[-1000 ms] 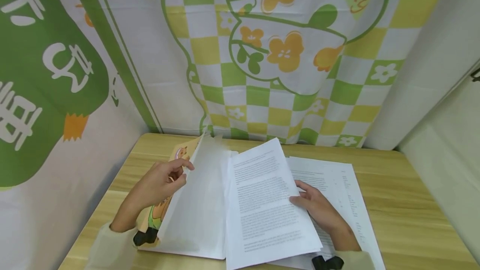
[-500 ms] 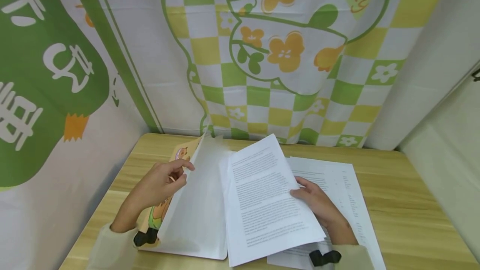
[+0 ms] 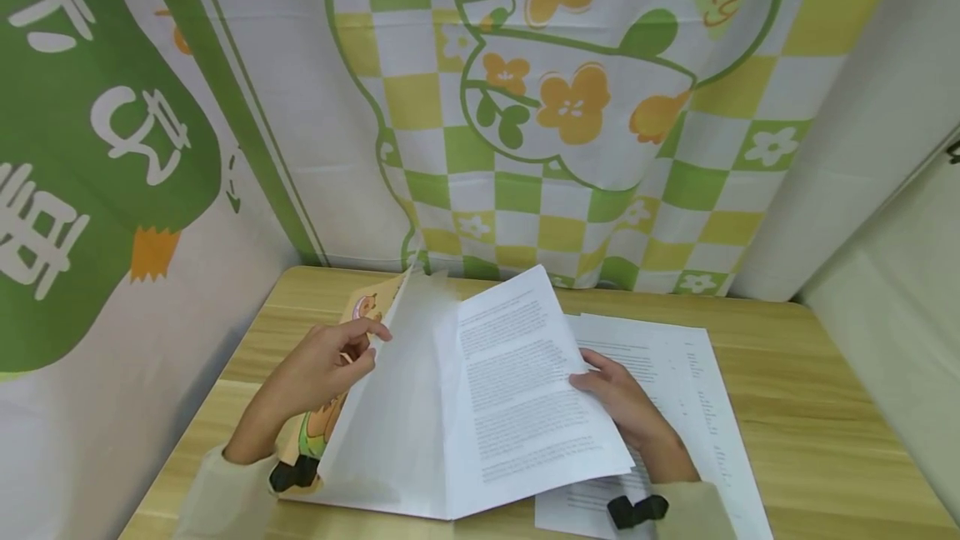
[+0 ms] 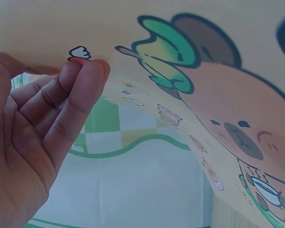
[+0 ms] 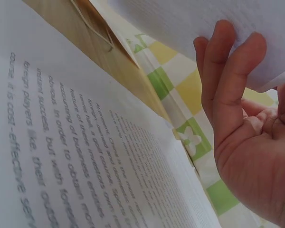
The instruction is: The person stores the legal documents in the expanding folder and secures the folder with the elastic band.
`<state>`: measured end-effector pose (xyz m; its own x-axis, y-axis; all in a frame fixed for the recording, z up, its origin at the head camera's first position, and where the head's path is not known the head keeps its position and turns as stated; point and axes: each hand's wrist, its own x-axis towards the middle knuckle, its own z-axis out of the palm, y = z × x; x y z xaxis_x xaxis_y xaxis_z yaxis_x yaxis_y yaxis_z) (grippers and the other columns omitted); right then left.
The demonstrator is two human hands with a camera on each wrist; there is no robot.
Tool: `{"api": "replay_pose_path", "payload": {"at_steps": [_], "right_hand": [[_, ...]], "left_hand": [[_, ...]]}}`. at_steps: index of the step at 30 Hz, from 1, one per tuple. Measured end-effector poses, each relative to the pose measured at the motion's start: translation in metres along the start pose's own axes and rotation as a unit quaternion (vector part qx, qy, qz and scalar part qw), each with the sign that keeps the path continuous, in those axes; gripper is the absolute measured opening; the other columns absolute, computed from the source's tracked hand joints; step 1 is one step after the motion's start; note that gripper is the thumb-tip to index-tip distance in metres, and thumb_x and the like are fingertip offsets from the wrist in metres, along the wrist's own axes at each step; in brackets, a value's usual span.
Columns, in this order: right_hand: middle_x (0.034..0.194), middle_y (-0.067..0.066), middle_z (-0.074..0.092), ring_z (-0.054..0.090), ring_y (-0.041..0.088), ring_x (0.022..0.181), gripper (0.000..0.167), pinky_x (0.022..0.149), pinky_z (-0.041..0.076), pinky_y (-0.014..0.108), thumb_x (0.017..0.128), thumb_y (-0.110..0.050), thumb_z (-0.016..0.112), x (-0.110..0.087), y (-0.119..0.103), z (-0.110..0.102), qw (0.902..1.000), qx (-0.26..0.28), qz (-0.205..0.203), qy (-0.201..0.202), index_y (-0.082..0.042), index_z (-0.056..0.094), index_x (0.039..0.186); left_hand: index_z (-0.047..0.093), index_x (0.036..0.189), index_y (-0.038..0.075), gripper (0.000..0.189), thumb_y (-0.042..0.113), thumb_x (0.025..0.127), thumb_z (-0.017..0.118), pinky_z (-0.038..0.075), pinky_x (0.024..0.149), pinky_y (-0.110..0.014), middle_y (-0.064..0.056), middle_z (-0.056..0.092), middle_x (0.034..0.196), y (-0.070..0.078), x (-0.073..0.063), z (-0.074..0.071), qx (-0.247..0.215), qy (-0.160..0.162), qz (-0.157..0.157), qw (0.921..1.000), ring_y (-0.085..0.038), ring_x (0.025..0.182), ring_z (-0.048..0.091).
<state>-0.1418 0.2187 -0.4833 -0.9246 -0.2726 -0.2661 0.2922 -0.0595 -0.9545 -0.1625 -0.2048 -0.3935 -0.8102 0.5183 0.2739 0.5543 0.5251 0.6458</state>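
Observation:
In the head view, my left hand (image 3: 322,365) pinches the raised cover of a folder (image 3: 397,415) that lies on the left part of the table. The left wrist view shows the cover's cartoon animal print (image 4: 218,109) beside the thumb and fingers. My right hand (image 3: 626,402) grips several printed sheets (image 3: 525,398) by their right edge, thumb on top. In the right wrist view, its fingers (image 5: 232,85) spread under the tilted sheets. The sheets' left edge meets the folder's opening, overlapping its white inside.
More printed paper (image 3: 701,407) lies flat on the wooden table (image 3: 817,423), partly under the right hand and held sheets. A green and yellow checked curtain (image 3: 570,207) hangs right behind the table's far edge. Fabric walls stand left and right.
The right hand has moved slightly left and up with the sheets, bringing their left edge against the folder. The left hand and cover have stayed in place.

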Motion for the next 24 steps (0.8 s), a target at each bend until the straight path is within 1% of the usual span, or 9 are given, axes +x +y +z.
{"api": "replay_pose_path", "payload": {"at_steps": [4,11,15,18,24], "right_hand": [[0.125,0.024,0.064,0.072,0.032,0.097,0.061,0.076,0.060,0.043,0.104,-0.011,0.053,0.005,0.001,0.005,0.9999,-0.003,-0.007,0.011,-0.001,0.030,0.159],[0.129,0.025,0.063,0.071,0.032,0.101,0.062,0.079,0.060,0.041,0.104,-0.012,0.054,0.008,0.007,0.013,0.9995,-0.002,0.004,0.030,-0.002,0.030,0.159],[0.130,0.024,0.064,0.071,0.033,0.104,0.060,0.079,0.060,0.041,0.103,-0.012,0.055,0.011,0.010,0.017,0.9987,0.000,0.006,0.050,-0.005,0.034,0.158],[0.128,0.022,0.065,0.071,0.033,0.103,0.057,0.078,0.060,0.040,0.103,-0.012,0.056,0.012,0.012,0.020,0.9977,-0.002,0.010,0.067,-0.008,0.038,0.157],[0.128,0.022,0.065,0.071,0.032,0.102,0.061,0.076,0.059,0.039,0.102,-0.014,0.059,0.011,0.015,0.028,0.9971,0.004,0.016,0.075,-0.010,0.036,0.158]], "left_hand": [[0.070,0.115,0.005,0.024,-0.004,0.095,0.060,0.052,0.060,-0.028,0.014,0.049,0.066,-0.001,0.000,0.000,-0.001,0.002,0.003,1.0000,-0.003,0.056,0.046],[0.070,0.115,0.005,0.025,-0.004,0.094,0.059,0.052,0.061,-0.029,0.014,0.048,0.066,0.001,0.001,0.000,0.003,-0.002,0.005,1.0000,-0.004,0.057,0.048],[0.070,0.115,0.004,0.024,-0.004,0.094,0.060,0.051,0.060,-0.029,0.014,0.049,0.066,0.002,0.001,0.000,0.002,-0.004,0.001,1.0000,-0.004,0.057,0.049],[0.070,0.115,0.004,0.024,-0.003,0.095,0.060,0.051,0.060,-0.029,0.014,0.049,0.066,0.003,0.001,0.001,0.003,-0.007,-0.004,1.0000,-0.004,0.057,0.049],[0.070,0.116,0.004,0.024,-0.003,0.095,0.060,0.051,0.060,-0.029,0.013,0.048,0.066,0.004,0.001,0.002,0.001,-0.006,-0.005,1.0000,-0.004,0.057,0.048]]}}
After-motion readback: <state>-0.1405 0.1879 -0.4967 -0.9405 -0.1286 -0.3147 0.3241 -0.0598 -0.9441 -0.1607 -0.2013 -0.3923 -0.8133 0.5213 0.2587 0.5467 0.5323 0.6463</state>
